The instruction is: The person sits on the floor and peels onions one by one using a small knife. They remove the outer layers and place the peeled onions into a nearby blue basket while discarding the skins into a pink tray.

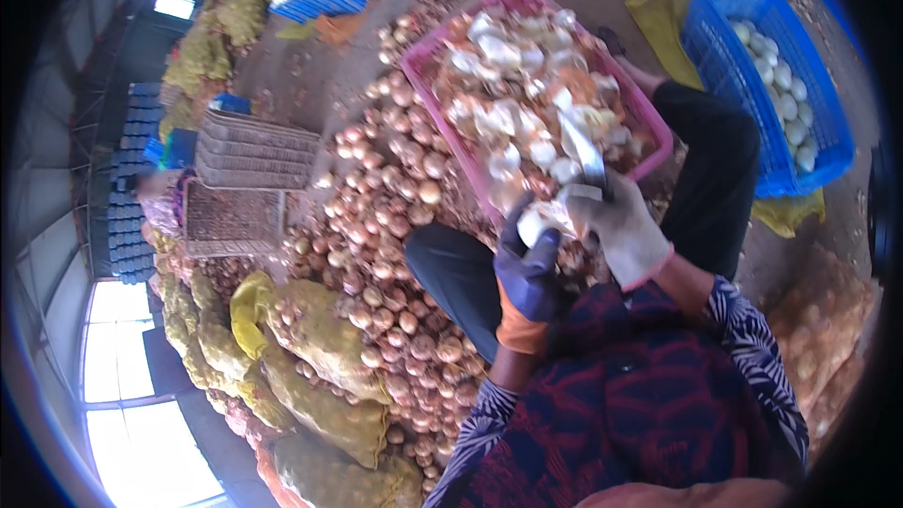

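My left hand (525, 275), in a purple and orange work glove, grips a partly peeled onion (540, 224) whose white flesh shows. In a whitish glove, my right hand (621, 226) is closed around a knife; its broad blade (580, 140) points up and away over the peelings. The right fingers are close against the onion, and loose skin is visible between the hands. Just beyond both hands lies a pink plastic basket (451, 134), heaped with onion skins (508, 77) and white trimmings. The knife's handle is mostly hidden in my grip.
Unpeeled onions (395, 204) spread over the floor to the left, beside filled mesh sacks (317, 353). A blue crate (811, 176) with peeled onions (783, 92) stands at the right. Stacked crates (254, 148) and a person (161, 201) are at far left. My knees flank the basket's near end.
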Tool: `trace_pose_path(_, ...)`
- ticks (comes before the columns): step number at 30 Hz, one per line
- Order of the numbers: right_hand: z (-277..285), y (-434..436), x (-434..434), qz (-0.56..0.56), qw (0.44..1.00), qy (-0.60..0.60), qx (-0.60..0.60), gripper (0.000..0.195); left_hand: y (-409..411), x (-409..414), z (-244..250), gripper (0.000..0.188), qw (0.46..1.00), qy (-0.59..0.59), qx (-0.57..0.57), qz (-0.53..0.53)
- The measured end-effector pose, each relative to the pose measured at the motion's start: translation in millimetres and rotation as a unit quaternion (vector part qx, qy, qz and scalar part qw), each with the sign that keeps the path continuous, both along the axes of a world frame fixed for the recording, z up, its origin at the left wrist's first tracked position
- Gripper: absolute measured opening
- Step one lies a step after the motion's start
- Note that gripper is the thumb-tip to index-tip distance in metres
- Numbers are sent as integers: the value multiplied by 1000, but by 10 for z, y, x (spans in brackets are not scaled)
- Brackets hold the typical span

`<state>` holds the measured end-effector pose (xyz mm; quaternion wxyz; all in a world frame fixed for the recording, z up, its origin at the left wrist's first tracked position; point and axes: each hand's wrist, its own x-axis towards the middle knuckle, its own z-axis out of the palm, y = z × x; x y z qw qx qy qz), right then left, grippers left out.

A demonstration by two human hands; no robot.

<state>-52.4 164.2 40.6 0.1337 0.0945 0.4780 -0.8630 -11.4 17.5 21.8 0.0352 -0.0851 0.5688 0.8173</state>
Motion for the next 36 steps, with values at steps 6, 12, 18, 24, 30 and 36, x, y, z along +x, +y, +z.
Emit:
trace_pose_path(6, -35, 176, -536, 57, 991, -6, 124, 38, -146, -10, -119, 77, 986, -10, 168, 4)
trace_pose_path(12, 147, 104, -760, 122, 828, 191, 513, 47, -266, -19, -143, 78, 997, 22, 72, 20)
trace_pose_path(18, -54, 90, -154, 201, 818, 230, 487, 36, -218, -64, 45, 76, 993, -17, -104, -55)
trace_pose_path(24, -187, 282, -298, 201, 796, 182, 541, 28, -129, 34, 77, 75, 994, -54, -70, -59)
trace_pose_path(30, -645, 464, -155, 139, 932, 111, 315, 26, 29, -88, 144, 78, 950, 29, -278, -139)
trace_pose_path(36, -329, 833, -124, 158, 893, 105, 409, 29, 253, -176, 185, 78, 887, 101, -400, -207)
